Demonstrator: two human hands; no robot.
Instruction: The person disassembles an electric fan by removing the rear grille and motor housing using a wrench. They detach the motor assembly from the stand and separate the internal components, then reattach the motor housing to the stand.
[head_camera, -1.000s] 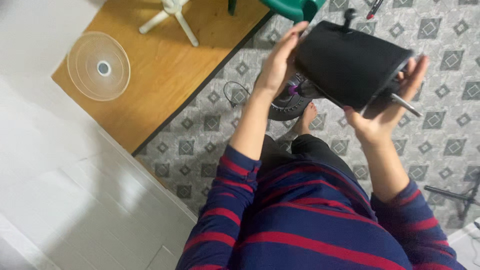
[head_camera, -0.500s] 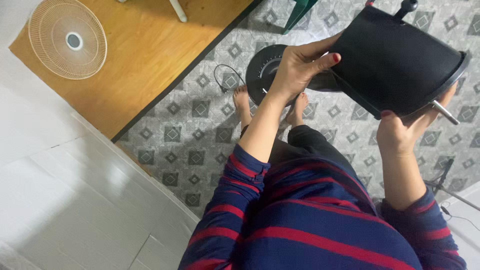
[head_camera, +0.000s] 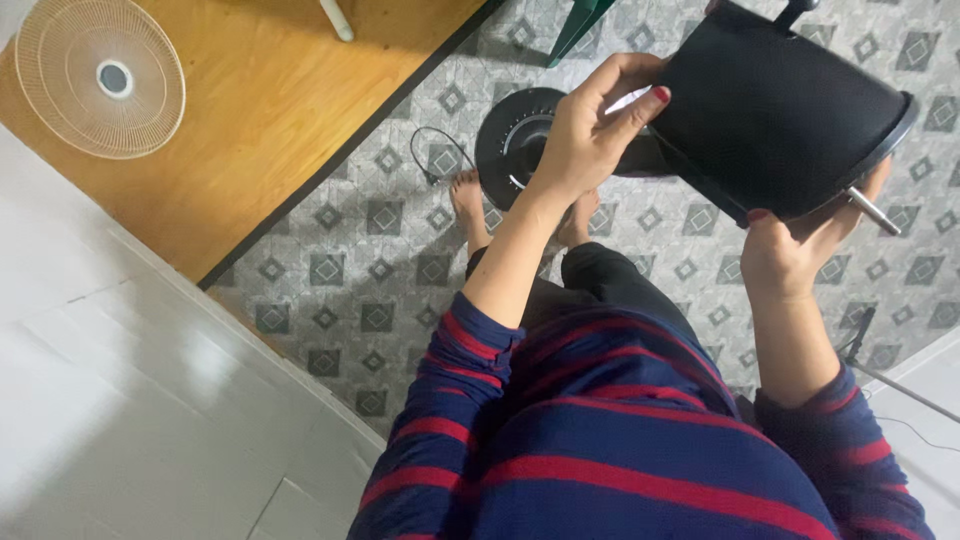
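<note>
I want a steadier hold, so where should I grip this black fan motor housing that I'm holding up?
Probably the black motor housing is best gripped on its broad rounded body, from two opposite sides, as the left hand and right hand do now. The thin metal shaft sticking out beside the right hand, and the small knob on top, look too slim to carry it.

Grey diamond-patterned tile floor (head_camera: 330, 270), wooden board (head_camera: 290, 110), white fan grille (head_camera: 100, 78), glossy white surface (head_camera: 120, 400)

Both arms reach forward, elbows bent, sleeves pushed up the forearms; the left hand (head_camera: 590, 135) curls its fingers with thumb extended, the right hand (head_camera: 795, 250) cups upward, fingertips seemingly hidden
</note>
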